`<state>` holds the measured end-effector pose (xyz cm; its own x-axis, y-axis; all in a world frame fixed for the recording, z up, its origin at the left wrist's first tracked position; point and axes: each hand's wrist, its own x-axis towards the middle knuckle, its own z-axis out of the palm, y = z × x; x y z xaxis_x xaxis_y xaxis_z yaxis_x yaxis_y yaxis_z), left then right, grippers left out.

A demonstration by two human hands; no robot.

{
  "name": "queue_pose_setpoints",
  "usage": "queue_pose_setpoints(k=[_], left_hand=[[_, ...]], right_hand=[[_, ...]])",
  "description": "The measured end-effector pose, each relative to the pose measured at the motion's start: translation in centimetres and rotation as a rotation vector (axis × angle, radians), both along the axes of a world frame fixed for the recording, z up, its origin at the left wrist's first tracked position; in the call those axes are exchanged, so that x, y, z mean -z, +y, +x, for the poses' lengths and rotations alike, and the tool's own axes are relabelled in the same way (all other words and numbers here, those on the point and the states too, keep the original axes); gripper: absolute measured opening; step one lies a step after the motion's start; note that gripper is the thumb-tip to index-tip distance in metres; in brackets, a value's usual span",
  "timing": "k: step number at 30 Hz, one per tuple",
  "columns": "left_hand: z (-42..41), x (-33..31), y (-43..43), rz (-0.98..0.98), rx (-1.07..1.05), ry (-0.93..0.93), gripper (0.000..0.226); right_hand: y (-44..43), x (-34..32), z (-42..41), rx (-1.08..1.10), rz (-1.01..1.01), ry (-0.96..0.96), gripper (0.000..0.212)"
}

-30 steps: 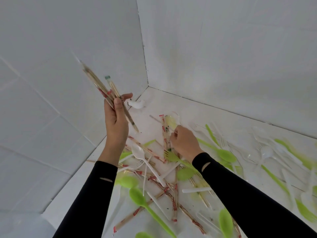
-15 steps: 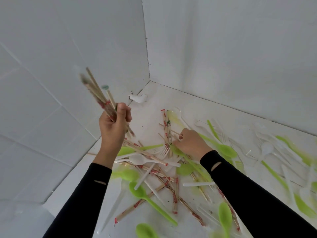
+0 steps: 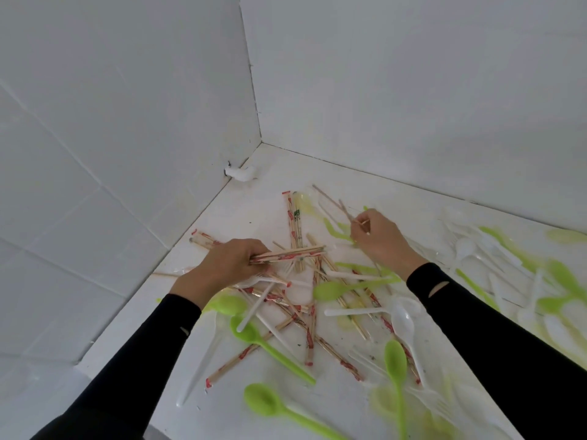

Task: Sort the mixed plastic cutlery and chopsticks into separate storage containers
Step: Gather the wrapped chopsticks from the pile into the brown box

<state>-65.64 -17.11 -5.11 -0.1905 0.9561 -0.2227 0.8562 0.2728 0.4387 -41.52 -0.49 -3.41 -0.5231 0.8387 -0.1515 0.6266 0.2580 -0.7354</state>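
Wrapped chopsticks, green spoons and white plastic cutlery lie mixed in a pile [image 3: 305, 300] on the white surface. My left hand [image 3: 222, 268] is low over the pile and grips a bundle of wrapped chopsticks [image 3: 292, 254] that lies nearly level, pointing right. My right hand [image 3: 378, 236] is at the pile's far right side and pinches a thin bare chopstick [image 3: 344, 208] that slants up to the left. Two wrapped chopsticks [image 3: 293, 220] lie upright in the view just beyond my hands.
White walls meet in a corner [image 3: 260, 142] behind the pile. A small white lump [image 3: 241, 173] sits at the left wall's foot. More green spoons [image 3: 395, 366] and white cutlery [image 3: 470, 249] spread right and toward me. No storage container is in view.
My left hand came down from a raised, upright hold and now carries its chopstick bundle level over the pile. My right hand moved right and back and took hold of a bare chopstick.
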Motion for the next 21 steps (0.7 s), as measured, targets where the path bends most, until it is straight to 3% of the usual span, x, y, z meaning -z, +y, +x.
queue_pose_setpoints(k=[5,10,13,15,17,21], left_hand=[[0.5,-0.5,-0.2,-0.019,0.010,-0.142,0.018],[0.1,0.1,-0.2,-0.007,0.087,0.049,0.013],[0.3,-0.1,0.5,0.105,0.082,-0.005,0.010],[0.3,-0.8,1.2,0.161,0.054,-0.051,0.007],[0.3,-1.7,2.0,0.182,0.048,-0.077,0.022],[0.5,-2.6,3.2,0.214,0.049,-0.061,0.019]], right_hand=[[1.4,-2.5,1.2,0.062,0.064,0.134,0.029],[0.4,-4.6,2.4,0.080,0.103,0.322,0.025],[-1.2,-4.9,2.8,0.044,0.113,0.376,0.023],[-2.2,-3.6,3.3,0.001,0.085,0.260,0.019],[-3.2,-1.3,4.2,-0.084,0.048,0.048,0.017],[-4.4,2.0,6.0,-0.166,0.055,-0.277,0.028]])
